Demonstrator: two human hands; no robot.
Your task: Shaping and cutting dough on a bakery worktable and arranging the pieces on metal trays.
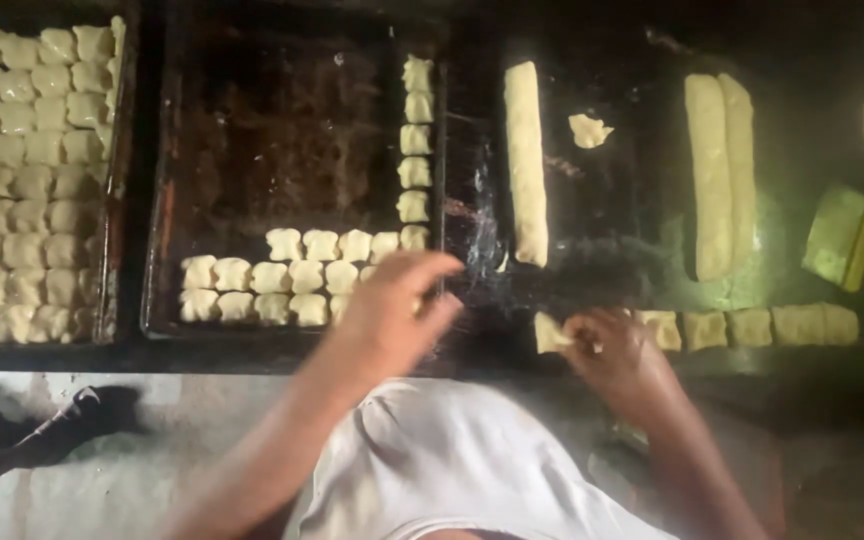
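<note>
The head view looks straight down on a dark table (602, 270) with a black baking tray (282, 140) lying at its middle. The person's left hand (392, 310) hovers over the tray's near right corner, its fingers (432, 265) spread loosely open and holding nothing that can be seen; it covers part of the rows of small pale dough pieces (272, 275) that line the tray's near edge, and a single column of the same pieces (414, 140) runs up the tray's right side. To the right of the tray, the right hand (617, 350) rests at the table's near edge with its fingers curled and pinched on a cut dough piece (550, 333), which sticks out to the left of the hand. Further right from the tray, beyond that hand, a row of cut dough squares (752, 327) lies along the near edge. A long dough log (526, 160) lies just right of the tray, a small dough scrap (589, 130) beside it, and two more logs (720, 175) lie side by side well to the right. A green block (842, 237) sits past those logs. Left of the tray stands a second tray (112, 200) packed full with dough pieces.
</note>
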